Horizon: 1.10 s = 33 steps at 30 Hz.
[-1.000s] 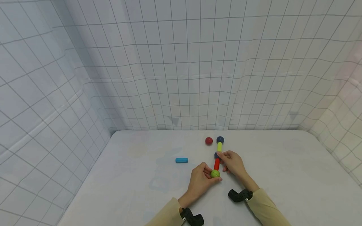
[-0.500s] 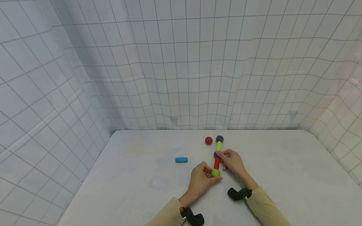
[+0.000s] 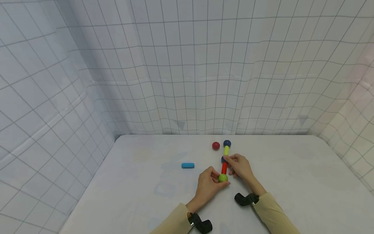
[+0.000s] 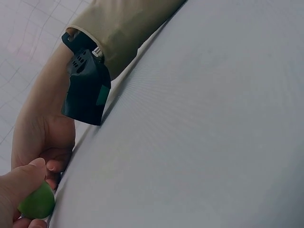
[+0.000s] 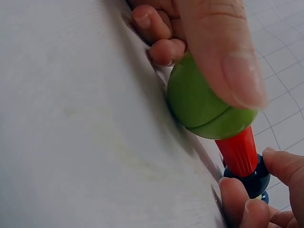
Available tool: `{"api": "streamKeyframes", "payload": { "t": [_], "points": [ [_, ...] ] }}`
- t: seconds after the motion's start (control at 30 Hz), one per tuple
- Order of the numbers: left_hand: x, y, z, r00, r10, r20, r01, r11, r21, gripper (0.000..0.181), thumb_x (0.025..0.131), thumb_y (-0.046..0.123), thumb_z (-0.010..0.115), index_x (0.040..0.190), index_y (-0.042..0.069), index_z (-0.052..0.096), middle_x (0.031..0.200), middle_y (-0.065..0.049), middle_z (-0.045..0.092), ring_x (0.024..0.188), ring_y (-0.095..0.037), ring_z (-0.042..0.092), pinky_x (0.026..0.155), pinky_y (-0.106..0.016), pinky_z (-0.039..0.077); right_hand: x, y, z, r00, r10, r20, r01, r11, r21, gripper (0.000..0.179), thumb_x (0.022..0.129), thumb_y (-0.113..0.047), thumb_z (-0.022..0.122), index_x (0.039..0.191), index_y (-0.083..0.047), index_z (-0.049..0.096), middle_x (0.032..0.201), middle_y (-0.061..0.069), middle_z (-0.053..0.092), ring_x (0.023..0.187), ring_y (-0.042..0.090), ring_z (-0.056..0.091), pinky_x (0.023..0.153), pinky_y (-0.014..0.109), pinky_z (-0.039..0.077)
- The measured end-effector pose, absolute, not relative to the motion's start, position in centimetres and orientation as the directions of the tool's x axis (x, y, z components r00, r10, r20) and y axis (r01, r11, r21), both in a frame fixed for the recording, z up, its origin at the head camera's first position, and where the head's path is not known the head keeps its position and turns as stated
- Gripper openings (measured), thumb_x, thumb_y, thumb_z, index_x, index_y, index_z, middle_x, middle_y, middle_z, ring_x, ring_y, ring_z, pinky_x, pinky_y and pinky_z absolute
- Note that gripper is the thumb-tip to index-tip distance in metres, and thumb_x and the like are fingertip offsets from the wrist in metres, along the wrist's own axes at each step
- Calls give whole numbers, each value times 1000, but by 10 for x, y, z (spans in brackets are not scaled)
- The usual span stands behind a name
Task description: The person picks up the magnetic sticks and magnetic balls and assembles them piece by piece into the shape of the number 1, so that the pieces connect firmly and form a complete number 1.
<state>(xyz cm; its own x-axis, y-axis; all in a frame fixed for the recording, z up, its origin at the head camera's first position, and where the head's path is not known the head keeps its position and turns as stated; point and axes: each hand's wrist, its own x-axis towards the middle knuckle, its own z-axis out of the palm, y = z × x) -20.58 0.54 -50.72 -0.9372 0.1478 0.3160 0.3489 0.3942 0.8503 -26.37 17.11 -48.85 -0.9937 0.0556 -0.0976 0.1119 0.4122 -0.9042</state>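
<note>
A straight chain of toy balls and rods lies on the white table. From near to far it runs green ball (image 3: 223, 178), red rod (image 3: 224, 168), dark blue ball (image 5: 251, 182), yellow-green rod (image 3: 226, 150) and a second dark blue ball (image 3: 227, 143). My left hand (image 3: 208, 185) pinches the green ball between thumb and fingers at the near end. With thumb and fingertips my right hand (image 3: 240, 167) grips the middle blue ball, partly hiding it. In the right wrist view the red rod meets both the green ball and the blue ball.
A loose red ball (image 3: 216, 146) sits left of the chain's far end. Farther left lies a light blue rod (image 3: 188, 165). Grid-patterned white curtains (image 3: 187, 81) rise behind the table (image 3: 140, 182) and at both sides.
Both hands keep their grips. The near end of the chain and the left hand have shifted very slightly away from the person; the loose pieces stay where they were.
</note>
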Motion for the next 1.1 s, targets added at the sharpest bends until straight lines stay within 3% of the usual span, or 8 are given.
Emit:
{"api": "streamKeyframes", "payload": {
  "t": [1.1],
  "points": [
    [-214,9,-507,-939,127,321,344,424,838,40,68,29,87,84,12,55,74,5,52,61,-1,48,56,-19,42,-273,168,-490,-993,68,-97,117,400,-909,49,89,-46,62,105,1,60,74,4,63,44,14,56,39,25,41]
  ]
}}
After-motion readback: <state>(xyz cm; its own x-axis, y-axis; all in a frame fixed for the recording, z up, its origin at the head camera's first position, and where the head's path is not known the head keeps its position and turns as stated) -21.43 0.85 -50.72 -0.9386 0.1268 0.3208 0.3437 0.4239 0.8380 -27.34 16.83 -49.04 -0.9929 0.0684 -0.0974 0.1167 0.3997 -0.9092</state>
